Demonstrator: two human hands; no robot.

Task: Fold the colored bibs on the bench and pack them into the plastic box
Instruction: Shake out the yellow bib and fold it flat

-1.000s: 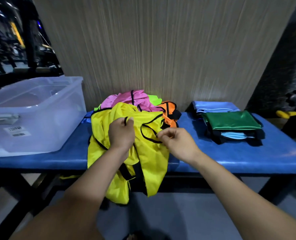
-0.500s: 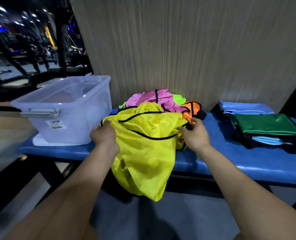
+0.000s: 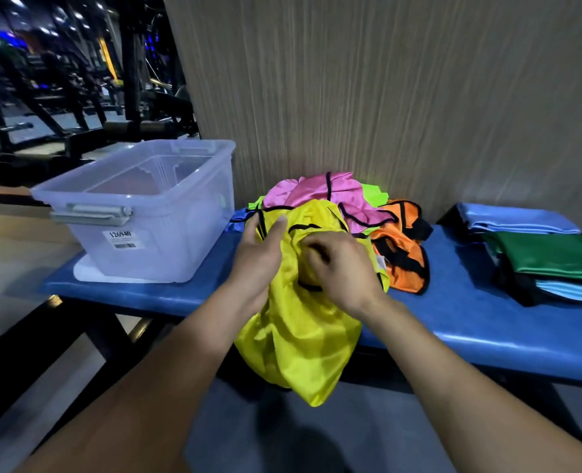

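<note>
Head view, item by item, largest first. Blue bench (image 3: pixel 453 312): our work surface, running left to right against a ribbed wall panel (image 3: pixel 385 97). Plastic box (image 3: pixel 139 213): clear, lidless, labelled, standing at the bench's left end on a flat white piece, perhaps its lid; a reddish tint shows through its floor, though we cannot tell whether anything is packed yet. Yellow bib (image 3: pixel 299 336): black-trimmed, unfolded, draped over the bench's front edge between our arms. Folded stack (image 3: pixel 552 257): green on top, blue beneath and behind, at the right end, so we judge some folding done but that stack not yet boxed. Loose heap (image 3: pixel 337 199): pink, lime and orange bibs crumpled just behind the yellow one, all awaiting folding; we judge most of the task remains. Left hand (image 3: pixel 258 257): lies on the yellow bib's upper left, fingers fairly straight; whether the thumb pinches cloth, we cannot tell. Right hand (image 3: pixel 337 268): fingers curled, bunching the yellow fabric near its neckline. Gym racks (image 3: pixel 61 97) stand in the dark beyond the box. The heap crowds our folding space.
</note>
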